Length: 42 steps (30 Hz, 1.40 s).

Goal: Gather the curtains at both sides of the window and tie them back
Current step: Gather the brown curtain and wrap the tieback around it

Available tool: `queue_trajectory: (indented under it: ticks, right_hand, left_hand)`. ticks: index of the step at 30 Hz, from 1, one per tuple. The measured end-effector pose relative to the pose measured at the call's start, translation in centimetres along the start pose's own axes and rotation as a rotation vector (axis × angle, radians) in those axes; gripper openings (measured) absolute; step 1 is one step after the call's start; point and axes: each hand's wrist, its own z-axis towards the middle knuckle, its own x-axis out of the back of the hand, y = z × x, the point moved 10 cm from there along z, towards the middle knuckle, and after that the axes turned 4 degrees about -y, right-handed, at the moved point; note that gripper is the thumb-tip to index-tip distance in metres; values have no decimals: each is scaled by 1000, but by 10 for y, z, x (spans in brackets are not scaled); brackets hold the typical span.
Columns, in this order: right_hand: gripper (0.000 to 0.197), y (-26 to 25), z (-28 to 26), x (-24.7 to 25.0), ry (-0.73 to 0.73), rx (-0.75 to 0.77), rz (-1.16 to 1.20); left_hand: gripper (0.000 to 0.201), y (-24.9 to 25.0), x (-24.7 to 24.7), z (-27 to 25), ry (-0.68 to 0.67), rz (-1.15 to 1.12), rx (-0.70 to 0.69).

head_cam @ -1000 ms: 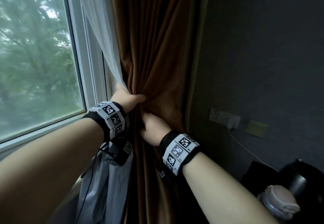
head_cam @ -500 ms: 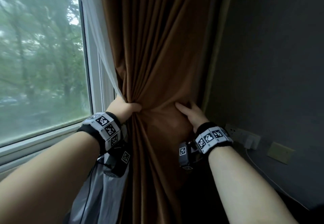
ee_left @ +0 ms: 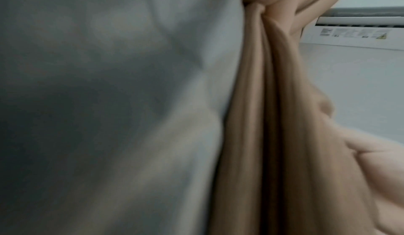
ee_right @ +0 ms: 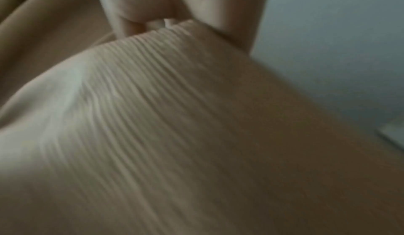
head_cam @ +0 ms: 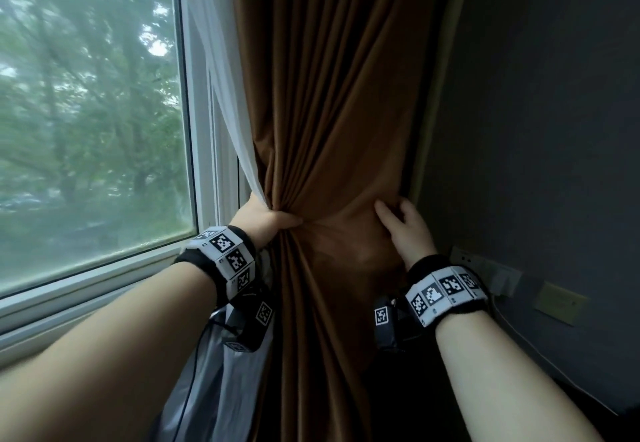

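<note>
A brown curtain [head_cam: 329,112] hangs beside the window, with a white sheer curtain [head_cam: 221,78] along its left edge. My left hand [head_cam: 273,220] grips both, bunched into tight folds at sill height. In the left wrist view the brown folds [ee_left: 258,135] run down from the fist beside grey lining [ee_left: 109,100]. My right hand [head_cam: 401,223] is at the curtain's right edge near the wall. Its thumb lies on the front and its fingers curl behind the fabric. The right wrist view shows the fingers [ee_right: 142,5] holding that edge of the curtain [ee_right: 174,135].
The window pane [head_cam: 86,112] and white sill [head_cam: 86,289] are on the left. A dark wall [head_cam: 536,95] stands close on the right, with a socket [head_cam: 485,268] holding a plug and cable, and a switch plate [head_cam: 557,303]. An air conditioner [ee_left: 360,33] shows high up.
My right hand has left the bunch beside my left hand and moved right to the curtain's far edge. The left hand keeps its grip, and the view has risen.
</note>
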Motion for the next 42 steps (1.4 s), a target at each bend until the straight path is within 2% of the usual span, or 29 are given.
queue_trajectory:
  ticks: [2,3,5,7,11,14,17,18,20,21,22,23,24,25,27,30,32,35,38,40,42]
  right_hand:
    - [64,-3,-1,6,38,11,-4]
    - [61,-5,-1,12,75,20,-29]
    - [55,-3,-4,34,200,13,-27]
    - [49,2,-8,49,258,-16,112]
    - [47,2,-12,42,152,-178,244]
    - [39,-4,-21,46,98,-157,321]
    - [47,-5,-36,57,95,-132,431]
    - [49,-8,-40,65,135,-112,362]
    - [41,-25,-47,88,343,9,102]
    - [29,-42,-56,94,460,134,-58]
    - [24,-65,-70,87,513,296,-188]
    - [24,-84,-82,70,488,455,-289]
    - [24,-99,-93,46,397,591,-346]
    - [26,-104,-99,23,278,666,-377]
    - [27,-105,-100,-17,69,661,-398]
    - [34,-114,-97,-50,20,651,-389]
    - [37,-120,-90,-70,-53,570,-432]
    - [36,-132,-84,-90,-247,456,-552]
    - [41,-148,-79,-94,-413,417,-587]
    - [36,-152,-74,-101,-513,403,-545]
    - [26,-151,-73,-109,-602,382,-443]
  left_hand:
    - [82,2,-1,-2,-10,-21,-10]
    - [80,2,-2,-3,-19,-36,-16]
    - [82,0,-1,-3,-25,-48,-23]
    - [89,-5,2,-1,-24,-46,-15]
    - [97,-10,2,3,-48,-77,6]
    - [101,-12,1,5,-56,-75,4]
    - [94,-12,2,5,-55,-74,-2]
    - [90,-11,1,5,-56,-74,-2]
    - [88,-10,1,5,-47,-71,-2]
    - [89,-10,1,5,-40,-68,-4]
    - [90,-11,1,4,-30,-61,-2]
    - [92,-10,1,3,-25,-59,-5]
    - [92,-10,-1,1,-30,-62,-6]
    - [92,-10,-3,0,-45,-63,-15]
    - [87,-6,-4,-4,-63,-50,-33]
    - [87,0,-7,-14,-102,-63,-69]
    - [89,10,-12,-21,-162,-71,-143]
    - [78,23,-20,-30,-327,-109,-212]
    - [70,25,-29,-35,-497,-189,-166]
    - [79,25,-27,-29,-414,-175,-183]
    - [85,19,-15,-19,-185,-102,-172]
